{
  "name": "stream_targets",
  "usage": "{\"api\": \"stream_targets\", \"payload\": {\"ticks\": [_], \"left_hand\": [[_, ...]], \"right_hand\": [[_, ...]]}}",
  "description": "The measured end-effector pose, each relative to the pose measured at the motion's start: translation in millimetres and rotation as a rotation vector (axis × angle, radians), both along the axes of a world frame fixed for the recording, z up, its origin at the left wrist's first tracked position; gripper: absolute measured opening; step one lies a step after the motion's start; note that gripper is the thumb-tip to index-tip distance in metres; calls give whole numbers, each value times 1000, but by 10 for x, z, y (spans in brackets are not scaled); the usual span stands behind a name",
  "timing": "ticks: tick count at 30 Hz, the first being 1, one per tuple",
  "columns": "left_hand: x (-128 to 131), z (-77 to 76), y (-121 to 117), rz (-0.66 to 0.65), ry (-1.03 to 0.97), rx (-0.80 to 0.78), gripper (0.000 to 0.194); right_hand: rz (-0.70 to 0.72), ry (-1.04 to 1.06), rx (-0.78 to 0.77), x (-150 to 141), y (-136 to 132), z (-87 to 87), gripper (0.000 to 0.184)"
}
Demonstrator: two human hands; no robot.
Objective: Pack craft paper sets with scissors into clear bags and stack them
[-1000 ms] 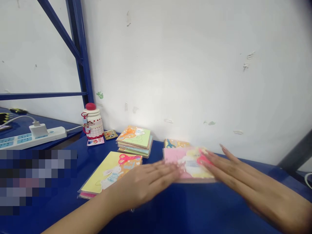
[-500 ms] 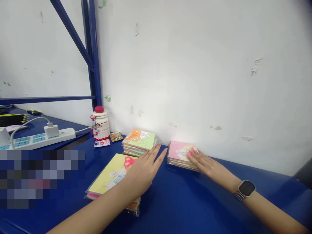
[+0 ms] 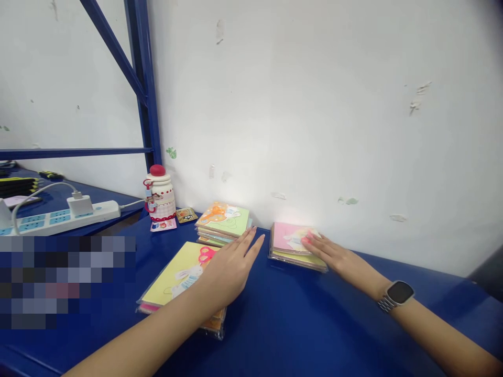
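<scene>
Well, from your head camera, your left hand hangs open and low over the blue metal table, its fingers spread apart and straight. Its fingertips are just beside the front corner of a short stack of green-covered booklets, though you can't quite tell whether they touch it. The heel of that hand is over the right edge of a larger stack of yellow booklets, whose glossy plastic sleeves catch the light, and it hides part of the stack.

Your right hand lies flat, its fingers close together and slightly curved, not clamped on anything. Its fingertips touch the top of a squared-off stack of pink-covered booklets, which sits near the wall. A metal-link watch circles that wrist.

Farther left stand a rounded white bottle with a red cap, a small pink card and a little gold packet. A white plastic power strip lies on a lower blue surface beyond the table's corner. Behind everything rises a chipped white plaster wall, beside a blue steel frame.
</scene>
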State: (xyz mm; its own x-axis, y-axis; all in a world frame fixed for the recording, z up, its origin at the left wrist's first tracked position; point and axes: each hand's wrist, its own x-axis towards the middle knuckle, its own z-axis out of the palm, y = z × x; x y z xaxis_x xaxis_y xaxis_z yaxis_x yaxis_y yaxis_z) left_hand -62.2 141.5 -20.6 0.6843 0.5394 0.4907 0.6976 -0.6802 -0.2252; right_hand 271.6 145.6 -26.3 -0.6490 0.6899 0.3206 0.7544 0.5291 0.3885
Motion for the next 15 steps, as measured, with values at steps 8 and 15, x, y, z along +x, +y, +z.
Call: {"api": "stream_targets", "payload": {"ticks": [8, 15], "left_hand": [[110, -3, 104, 13, -40, 1, 45], [605, 189, 644, -129, 110, -20, 53]], "right_hand": [[-51, 97, 23, -25, 58, 131, 77], [-37, 139, 22, -48, 121, 172, 67]]}}
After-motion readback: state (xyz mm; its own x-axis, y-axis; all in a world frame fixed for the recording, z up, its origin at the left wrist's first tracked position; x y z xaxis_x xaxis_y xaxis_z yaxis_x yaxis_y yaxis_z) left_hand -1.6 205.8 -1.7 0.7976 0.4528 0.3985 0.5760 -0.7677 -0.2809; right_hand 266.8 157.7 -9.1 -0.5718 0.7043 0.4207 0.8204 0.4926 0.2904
